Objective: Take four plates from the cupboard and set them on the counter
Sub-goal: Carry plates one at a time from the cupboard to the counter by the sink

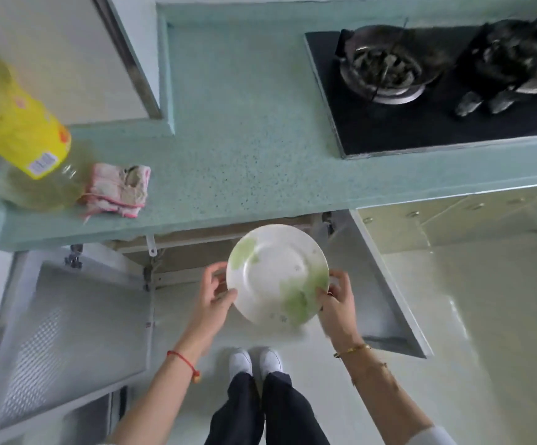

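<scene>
You stand facing the counter (244, 130), a pale green speckled slab that runs across the upper half of the view, and everything else sits in relation to it. Below its front edge the cupboard (196, 252) is open, with one door (68, 332) swung out to the left below the counter and another door (386, 284) swung out to the right. Set into the counter's right end is a black stove (421, 123) with two burners. At the counter's left end stands a large oil bottle (26, 146) with a yellow label, and a folded pink-edged cloth (116, 191) lies just beside it near the front edge.

You hold one white plate (277, 274) with green patches out in front of the open cupboard, just below the counter's front edge and not resting on it. Your left hand (216, 297) grips the plate's left rim, thumb on top. Your right hand (337, 300) grips the right rim the same way. The plate is tilted slightly. No plate lies on the counter.
</scene>
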### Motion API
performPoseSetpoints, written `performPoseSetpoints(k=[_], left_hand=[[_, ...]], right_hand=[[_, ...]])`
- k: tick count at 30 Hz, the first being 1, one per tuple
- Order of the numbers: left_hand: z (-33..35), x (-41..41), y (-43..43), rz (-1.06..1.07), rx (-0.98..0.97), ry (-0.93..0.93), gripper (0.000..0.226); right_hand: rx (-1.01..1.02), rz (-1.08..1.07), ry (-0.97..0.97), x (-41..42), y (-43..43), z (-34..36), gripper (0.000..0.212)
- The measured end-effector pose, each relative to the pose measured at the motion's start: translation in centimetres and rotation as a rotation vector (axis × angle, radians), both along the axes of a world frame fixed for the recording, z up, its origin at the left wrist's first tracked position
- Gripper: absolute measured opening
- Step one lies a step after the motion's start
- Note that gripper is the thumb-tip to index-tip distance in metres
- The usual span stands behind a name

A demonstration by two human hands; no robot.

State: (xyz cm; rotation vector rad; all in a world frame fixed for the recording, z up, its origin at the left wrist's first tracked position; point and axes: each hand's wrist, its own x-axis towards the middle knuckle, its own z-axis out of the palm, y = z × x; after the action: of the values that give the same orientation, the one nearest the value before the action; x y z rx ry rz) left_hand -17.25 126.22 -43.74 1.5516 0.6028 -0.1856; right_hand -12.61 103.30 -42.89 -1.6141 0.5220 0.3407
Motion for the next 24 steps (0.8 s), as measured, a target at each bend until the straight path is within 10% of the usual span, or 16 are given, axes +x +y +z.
performPoseSetpoints(k=[11, 24], left_hand=[[19.5, 4.0, -7.6, -0.365, -0.098, -0.220, 0.050], [27.7, 6.7, -31.7, -0.821, -0.215, -0.224, 0.049]], right_hand=[[0.028, -0.355, -0.159, -5.1, -8.8, 19.0, 0.036], [-0.072, -0.899, -0.284, -13.4, -27.3, 27.0, 0.033]])
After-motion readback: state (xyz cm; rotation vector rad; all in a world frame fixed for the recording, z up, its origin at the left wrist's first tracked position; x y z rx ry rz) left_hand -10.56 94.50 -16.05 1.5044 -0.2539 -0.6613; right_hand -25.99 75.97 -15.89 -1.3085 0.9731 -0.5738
